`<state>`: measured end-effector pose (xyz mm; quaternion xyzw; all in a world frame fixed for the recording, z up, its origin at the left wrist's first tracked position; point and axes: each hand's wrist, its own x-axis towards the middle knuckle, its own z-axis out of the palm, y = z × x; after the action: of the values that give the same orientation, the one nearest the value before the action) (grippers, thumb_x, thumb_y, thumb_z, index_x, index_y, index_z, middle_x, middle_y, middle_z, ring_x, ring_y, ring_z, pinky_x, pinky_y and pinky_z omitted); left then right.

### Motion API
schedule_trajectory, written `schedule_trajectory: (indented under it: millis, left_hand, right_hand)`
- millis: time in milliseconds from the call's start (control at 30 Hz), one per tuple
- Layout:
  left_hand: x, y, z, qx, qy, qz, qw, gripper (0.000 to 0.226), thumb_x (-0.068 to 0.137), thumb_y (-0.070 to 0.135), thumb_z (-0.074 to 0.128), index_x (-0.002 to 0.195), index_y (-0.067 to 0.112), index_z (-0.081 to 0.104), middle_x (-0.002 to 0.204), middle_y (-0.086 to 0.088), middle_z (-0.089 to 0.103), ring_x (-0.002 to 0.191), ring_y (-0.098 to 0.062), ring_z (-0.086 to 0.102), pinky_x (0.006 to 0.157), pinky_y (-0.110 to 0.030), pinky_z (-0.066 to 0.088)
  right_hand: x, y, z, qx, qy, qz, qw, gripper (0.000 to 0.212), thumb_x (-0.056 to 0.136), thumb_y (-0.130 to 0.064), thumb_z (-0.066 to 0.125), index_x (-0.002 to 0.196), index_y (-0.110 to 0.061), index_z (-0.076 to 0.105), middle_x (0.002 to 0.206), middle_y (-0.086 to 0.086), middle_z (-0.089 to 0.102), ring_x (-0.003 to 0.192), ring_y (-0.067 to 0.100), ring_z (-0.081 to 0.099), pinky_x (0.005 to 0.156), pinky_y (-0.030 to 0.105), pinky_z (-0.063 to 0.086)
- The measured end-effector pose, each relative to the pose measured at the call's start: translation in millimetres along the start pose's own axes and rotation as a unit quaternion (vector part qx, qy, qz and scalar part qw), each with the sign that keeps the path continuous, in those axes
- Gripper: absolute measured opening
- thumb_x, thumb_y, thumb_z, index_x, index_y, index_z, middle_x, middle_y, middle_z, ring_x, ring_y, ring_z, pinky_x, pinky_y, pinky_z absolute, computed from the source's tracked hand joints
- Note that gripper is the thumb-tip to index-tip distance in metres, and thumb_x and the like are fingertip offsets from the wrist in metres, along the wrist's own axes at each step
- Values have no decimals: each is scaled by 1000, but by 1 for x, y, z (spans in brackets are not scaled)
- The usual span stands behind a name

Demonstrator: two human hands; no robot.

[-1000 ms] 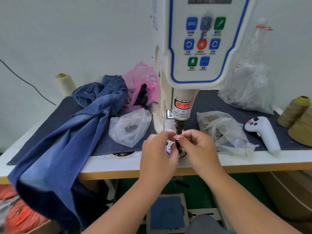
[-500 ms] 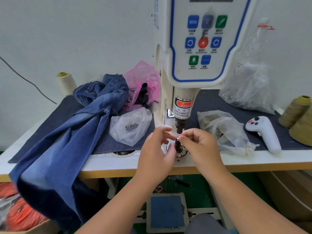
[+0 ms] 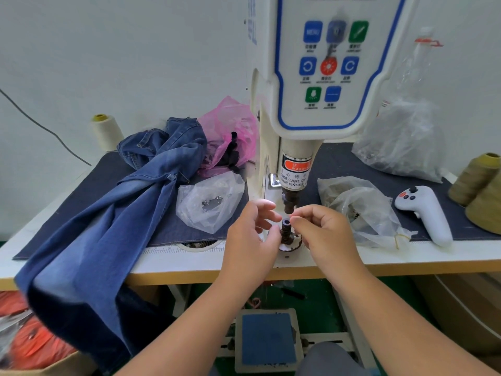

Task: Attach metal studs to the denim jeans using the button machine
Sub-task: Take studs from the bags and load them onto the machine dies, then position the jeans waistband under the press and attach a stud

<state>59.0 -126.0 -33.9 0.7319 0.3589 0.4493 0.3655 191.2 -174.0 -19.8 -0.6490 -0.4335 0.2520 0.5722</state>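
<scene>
The button machine (image 3: 320, 77) stands at the middle of the table, its dark upper punch (image 3: 289, 203) just above the lower die (image 3: 286, 230). My right hand (image 3: 325, 232) pinches thumb and forefinger at the top of the lower die, on a small metal stud that the fingertips mostly hide. My left hand (image 3: 250, 237) hovers just left of the die with loosely curled, spread fingers and holds nothing. The denim jeans (image 3: 108, 226) lie in a heap to the left and hang over the table's front edge, away from both hands.
A clear bag of metal parts (image 3: 208, 202) and a pink bag (image 3: 230, 131) lie left of the machine. More clear bags (image 3: 363, 210) and a white handheld controller (image 3: 425, 213) lie to the right, with thread cones (image 3: 479, 185) at the far right. A blue foot pedal (image 3: 267, 339) sits below the table.
My left hand has let go at the die and drawn slightly left, its fingers spreading. My right hand stays pinched at the die's top.
</scene>
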Motion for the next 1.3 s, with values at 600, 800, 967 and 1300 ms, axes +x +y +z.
schedule_trajectory:
  millis: [600,800,967,1300]
  left_hand:
    - [109,-46,-135,234,184,-62,953,14,89,20,61,103,22,60,92,4,65,87,-9,59,79,-24,49]
    - [147,-82,-154,478,40,-204,853,79,84,56,66,142,9,40,142,-19,46,131,-41,40,103,-51,38]
    - [159,-100,-148,477,38,-237,845,88,77,60,70,143,10,39,142,-16,47,131,-39,43,102,-54,38]
    - [158,-108,-165,367,139,-174,903,28,80,15,62,104,9,49,106,-20,61,96,-41,57,72,-40,42]
  right_hand:
    - [-68,-11,12,50,-38,29,998,29,93,-17,59,79,-38,74,62,-4,61,57,2,53,57,20,42]
    - [-76,-17,24,39,-82,49,995,29,91,-14,60,78,-36,74,61,-1,61,57,5,55,55,17,45]
    - [-80,-12,27,42,-80,85,992,29,90,-9,62,73,-30,74,56,1,59,53,3,54,54,16,44]
    - [-78,-15,34,47,-111,81,989,17,86,-30,62,75,-34,74,57,0,60,55,1,53,58,16,44]
